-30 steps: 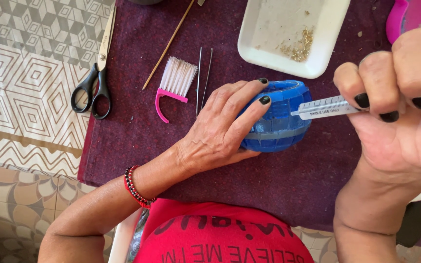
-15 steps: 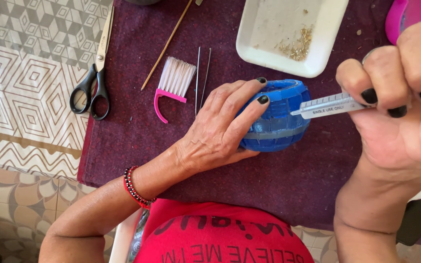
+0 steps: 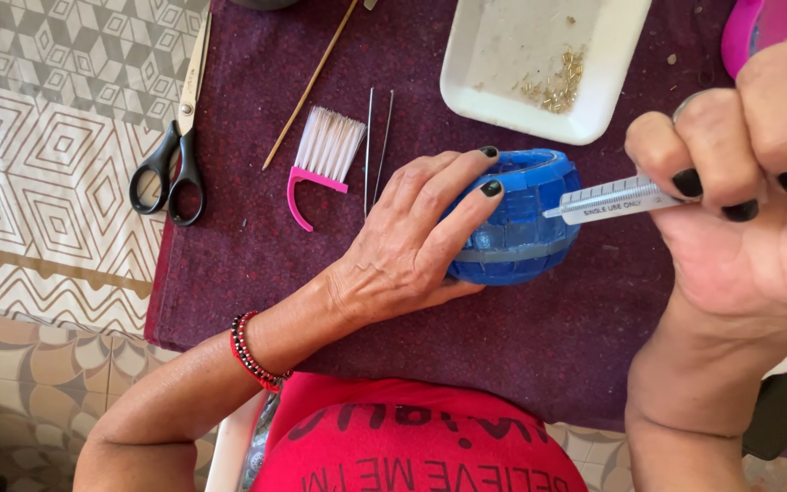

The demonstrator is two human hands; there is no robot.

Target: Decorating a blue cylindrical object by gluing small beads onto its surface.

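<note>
Left hand fingers wrap the blue mosaic bowl at bench centre; right hand fingers pinch a syringe, tip touching its 3 o'clock side. Tiles cover it; beads remain in the white tray at 12 o'clock.

Bright, even daylight, soft shadows, sharp focus, slight blur at edges.

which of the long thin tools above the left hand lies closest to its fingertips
The metal tweezers, lying just right of the pink-handled brush; the wooden stick and scissors lie farther left.
</note>
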